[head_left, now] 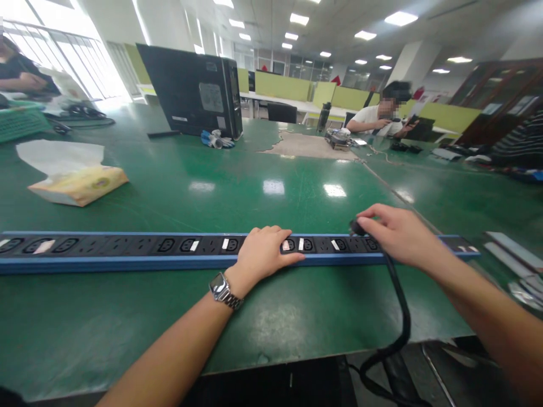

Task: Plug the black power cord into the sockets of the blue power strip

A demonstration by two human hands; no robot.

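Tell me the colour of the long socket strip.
The socket strip has blue sides and a black face, best seen in the head view.

Strip (144, 260): blue, 2 edges; black face; white and pinkish labels.
Plug (357, 227), cord (401, 299): black.
Watch (220, 286): silver, dark face.
Table (169, 328): green, glossy white reflections.
Pack (91, 183): yellow, orange edging; tissue (63, 155), white.
Case (186, 93): black, grey patch.
Gloves (217, 139): blue, greyish-white.
Basket (21, 121): green.
Partitions (282, 86): lime.
Sleeve (367, 115): white.
Garment (521, 137): dark, pale stripes.

Bright office light, ceiling panels mirrored as white glare on the green table (271, 316), washed-out window (95, 51) beyond its far left corner, edges stretched, background soft.
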